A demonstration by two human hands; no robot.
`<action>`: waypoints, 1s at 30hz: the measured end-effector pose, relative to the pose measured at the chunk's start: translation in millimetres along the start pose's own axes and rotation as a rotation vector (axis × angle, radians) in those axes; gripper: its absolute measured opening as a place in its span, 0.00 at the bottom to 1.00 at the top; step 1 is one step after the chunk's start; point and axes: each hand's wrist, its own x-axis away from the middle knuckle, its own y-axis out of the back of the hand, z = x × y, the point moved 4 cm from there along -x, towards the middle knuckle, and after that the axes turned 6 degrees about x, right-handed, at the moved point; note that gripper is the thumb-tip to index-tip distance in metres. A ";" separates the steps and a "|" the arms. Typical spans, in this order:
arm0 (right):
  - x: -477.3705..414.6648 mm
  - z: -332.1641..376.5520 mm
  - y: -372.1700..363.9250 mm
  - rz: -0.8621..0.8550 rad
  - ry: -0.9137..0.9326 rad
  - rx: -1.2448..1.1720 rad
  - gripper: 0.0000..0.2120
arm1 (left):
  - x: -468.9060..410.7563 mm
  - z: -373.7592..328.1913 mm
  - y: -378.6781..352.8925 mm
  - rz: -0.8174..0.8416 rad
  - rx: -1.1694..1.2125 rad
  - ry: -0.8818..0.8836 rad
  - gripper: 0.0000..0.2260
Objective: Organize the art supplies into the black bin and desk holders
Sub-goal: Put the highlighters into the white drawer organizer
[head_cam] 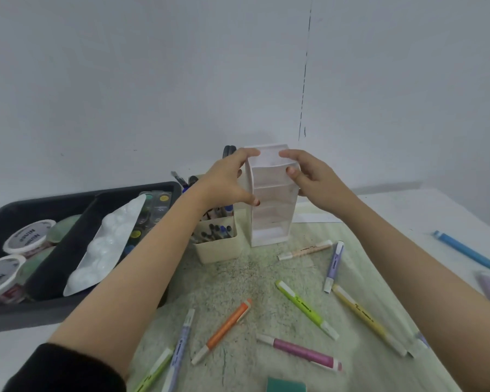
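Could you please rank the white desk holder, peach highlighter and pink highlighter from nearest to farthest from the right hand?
1. white desk holder, gripped by the right hand.
2. peach highlighter, lying before the holder's base.
3. pink highlighter, nearest the camera.

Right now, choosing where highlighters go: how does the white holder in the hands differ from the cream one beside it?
The white holder is taller and tiered; the cream holder is lower. The white holder looks empty; the cream holder is packed with pens. Left hand and right hand grip the white holder, not the cream holder. Both are upright.
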 end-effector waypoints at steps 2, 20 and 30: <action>-5.1 -6.3 -3.2 0.000 -0.006 0.005 0.13 | -3.8 0.7 2.8 0.001 -0.130 0.016 0.43; 14.3 -13.3 -27.8 0.047 0.092 0.040 0.44 | 19.3 6.4 -4.3 -0.208 -0.196 -0.040 0.38; 3.0 -16.0 -26.8 0.029 0.080 0.066 0.43 | 9.5 9.3 -6.1 -0.217 -0.150 -0.014 0.36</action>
